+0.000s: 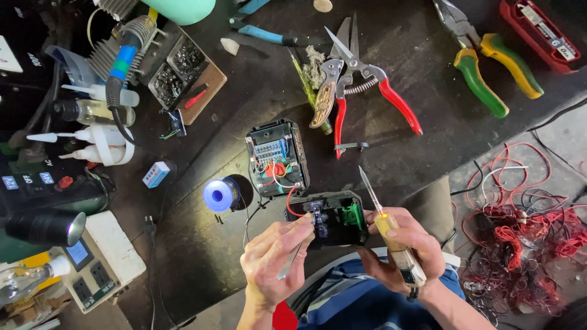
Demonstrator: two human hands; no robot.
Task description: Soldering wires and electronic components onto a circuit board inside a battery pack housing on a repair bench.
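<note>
While the black casing half [335, 219] is steadied at the counter's [232, 256] near edge, tweezers [293, 255] are pinched in the left hand [269, 260], their tips set on the bluish part inside the shell. A yellow-handled screwdriver [384, 223] is clenched in the right hand [400, 250], its shaft pointing up and away, idle. Judged from this, a small part is being seated or picked in the casing; a fine, steady placement seems called for before the screwdriver is brought in. Just beyond the casing, joined to it by a red wire, lies the open battery pack half [276, 157], with a solder spool [220, 194] to its left.
</note>
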